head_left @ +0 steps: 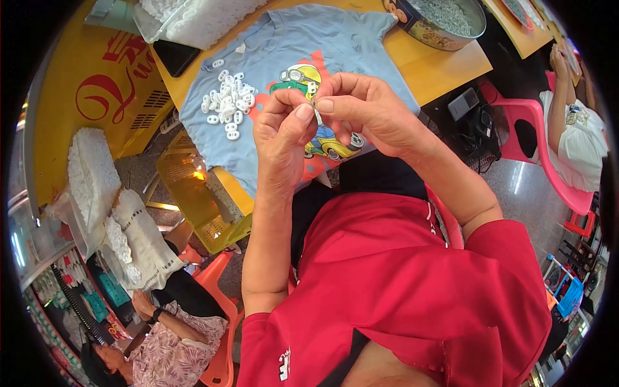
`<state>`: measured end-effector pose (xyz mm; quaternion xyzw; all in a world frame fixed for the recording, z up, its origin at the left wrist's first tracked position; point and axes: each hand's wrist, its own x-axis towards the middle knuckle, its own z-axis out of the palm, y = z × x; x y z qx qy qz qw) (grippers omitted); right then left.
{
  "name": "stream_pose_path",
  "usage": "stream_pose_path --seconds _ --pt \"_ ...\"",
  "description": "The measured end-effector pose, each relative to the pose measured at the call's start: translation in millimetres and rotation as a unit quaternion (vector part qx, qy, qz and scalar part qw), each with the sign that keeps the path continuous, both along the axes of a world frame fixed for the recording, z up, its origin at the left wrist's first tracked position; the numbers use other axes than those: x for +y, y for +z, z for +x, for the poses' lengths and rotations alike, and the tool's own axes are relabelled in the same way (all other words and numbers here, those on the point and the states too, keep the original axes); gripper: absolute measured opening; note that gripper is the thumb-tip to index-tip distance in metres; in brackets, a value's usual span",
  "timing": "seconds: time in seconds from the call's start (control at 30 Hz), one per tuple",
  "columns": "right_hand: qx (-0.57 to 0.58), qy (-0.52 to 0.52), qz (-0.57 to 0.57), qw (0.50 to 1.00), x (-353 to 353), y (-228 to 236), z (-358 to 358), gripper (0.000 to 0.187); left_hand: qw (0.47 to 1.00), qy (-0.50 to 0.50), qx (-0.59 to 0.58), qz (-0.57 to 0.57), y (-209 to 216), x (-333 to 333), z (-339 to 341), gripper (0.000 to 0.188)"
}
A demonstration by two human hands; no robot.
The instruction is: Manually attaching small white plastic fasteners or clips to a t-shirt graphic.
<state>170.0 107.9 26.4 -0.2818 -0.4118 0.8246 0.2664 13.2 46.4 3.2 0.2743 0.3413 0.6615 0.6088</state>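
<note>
Both of my hands meet above a light blue printed T-shirt [222,158] spread over the table. My left hand [282,126] is closed in a pinch, thumb against fingers. Right against it, my right hand [367,113] pinches too. Between the fingertips is a small white piece [318,118], mostly covered, with something thin and greyish at its upper end that is too small to name. To the left of my hands lies a loose pile of small white oval plastic pieces [227,100], each with two dark holes.
A round tin [445,40] of small silvery parts stands at the back right. At the back left are a clear tray [151,29] of white pieces and a black phone [174,58]. A yellow crate [193,206] sits below the table. Co-workers sit at lower left and far right.
</note>
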Motion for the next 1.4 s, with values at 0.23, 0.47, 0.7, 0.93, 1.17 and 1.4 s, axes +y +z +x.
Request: stream_pose_path --seconds 0.23,0.47,0.7,0.93,1.17,1.4 --pt "-0.015 -0.083 0.119 0.989 7.2 -10.1 2.2 0.017 0.997 0.010 0.070 -0.033 -6.4 4.9 -0.6 0.013" --pt "-0.089 -0.117 0.155 0.977 22.4 -10.3 23.6 0.017 0.985 0.041 0.161 -0.043 -2.7 17.3 2.8 0.014" --pt "-0.111 -0.107 0.175 0.972 25.5 -9.3 34.3 0.017 0.949 0.070 0.303 -0.051 -9.3 30.0 -2.2 0.013" --pt "-0.142 -0.050 0.187 0.971 18.0 -4.1 32.2 0.017 0.954 0.070 0.290 -0.025 -4.0 15.4 -4.6 0.010" --pt "-0.165 0.055 0.273 0.946 1.7 0.3 23.5 0.013 0.967 -0.022 0.249 -0.051 8.3 -23.8 9.6 0.015" --pt "-0.156 0.026 0.241 0.957 -15.0 -6.1 15.5 0.012 0.994 0.002 -0.004 -0.113 4.9 -40.1 12.3 0.014"
